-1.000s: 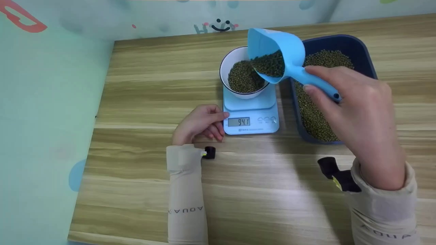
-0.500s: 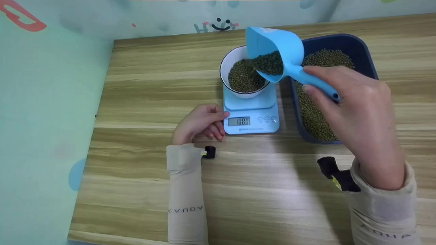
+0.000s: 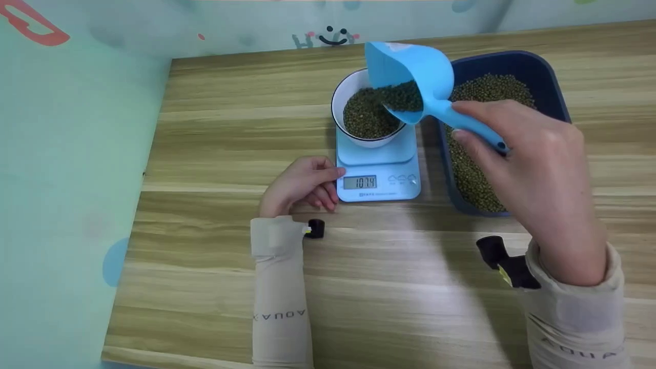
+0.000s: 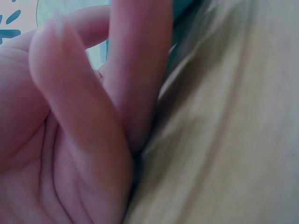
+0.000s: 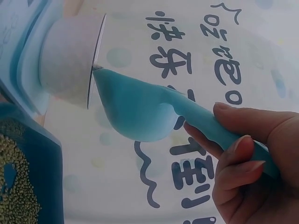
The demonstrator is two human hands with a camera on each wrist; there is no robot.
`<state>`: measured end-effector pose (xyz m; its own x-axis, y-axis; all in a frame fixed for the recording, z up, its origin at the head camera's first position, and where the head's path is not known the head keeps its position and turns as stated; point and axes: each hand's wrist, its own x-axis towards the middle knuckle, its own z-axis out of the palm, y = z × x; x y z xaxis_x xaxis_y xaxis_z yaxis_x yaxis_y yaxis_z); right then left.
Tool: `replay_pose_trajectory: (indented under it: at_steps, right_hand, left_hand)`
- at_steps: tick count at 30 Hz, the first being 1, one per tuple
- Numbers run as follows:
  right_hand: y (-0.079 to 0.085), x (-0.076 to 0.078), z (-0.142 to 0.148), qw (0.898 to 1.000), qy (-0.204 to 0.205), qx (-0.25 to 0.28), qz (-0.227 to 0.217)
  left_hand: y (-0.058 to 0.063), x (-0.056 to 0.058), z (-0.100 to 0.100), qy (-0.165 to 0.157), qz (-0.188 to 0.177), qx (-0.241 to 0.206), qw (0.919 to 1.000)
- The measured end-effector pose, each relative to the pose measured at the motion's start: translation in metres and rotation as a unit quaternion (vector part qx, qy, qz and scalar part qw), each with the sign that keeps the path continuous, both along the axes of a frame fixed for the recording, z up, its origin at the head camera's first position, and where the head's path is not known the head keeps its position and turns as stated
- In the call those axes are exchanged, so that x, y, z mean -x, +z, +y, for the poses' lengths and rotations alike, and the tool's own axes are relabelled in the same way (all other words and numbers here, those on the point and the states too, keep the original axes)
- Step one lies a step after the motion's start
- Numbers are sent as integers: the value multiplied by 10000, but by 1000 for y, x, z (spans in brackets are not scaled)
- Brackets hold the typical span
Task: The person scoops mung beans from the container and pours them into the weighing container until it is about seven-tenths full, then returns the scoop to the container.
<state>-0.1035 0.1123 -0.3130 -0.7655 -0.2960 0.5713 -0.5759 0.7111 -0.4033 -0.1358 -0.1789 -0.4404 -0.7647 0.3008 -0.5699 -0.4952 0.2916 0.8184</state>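
Head view: The right hand [image 3: 538, 148] gripped the handle of the blue scoop [image 3: 433, 72], its fingers closed around the grip. The scoop was tilted, its mouth over the right side of the white bowl [image 3: 340, 105], with a dark load of grains [image 3: 366, 118] extending from the scoop into the bowl. The bowl stood on the light-blue scale [image 3: 376, 156], whose display [image 3: 360, 182] showed the digits 1074. The left hand [image 3: 305, 182] touched the left edge of the scale, thumb on top. The navy tub [image 3: 546, 89], partly filled with grains, stood on the counter [image 3: 220, 154] just right of the scale.

Left wrist view: The left fingers were bent close to the counter; whether they pinched the scale could not be told.

Right wrist view: The scoop's lip was at the bowl's rim; contact could not be confirmed. Dark lettering [image 5: 194, 172] marked the pale surface behind.
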Motion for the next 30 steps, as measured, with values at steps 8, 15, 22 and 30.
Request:
replay_pose_trajectory:
  at_steps: [8, 15, 22, 30]
  right_hand:
    - [3, -1, -3, 10000, 62, -28, -65]
    - [5, -2, -4, 9998, 135, 18, -123]
    - [5, -2, -4, 9998, 186, 72, -57]
    - [5, -2, -5, 9994, 272, 192, -22]
  left_hand:
    - [0, 0, -1, 32, -86, -16, 10000]
    - [0, 1, 0, 63, -160, 9, 9999]
    - [1, 1, -1, 69, -152, 42, 9999]
    - [-1, 1, -1, 47, 5, 26, 10000]
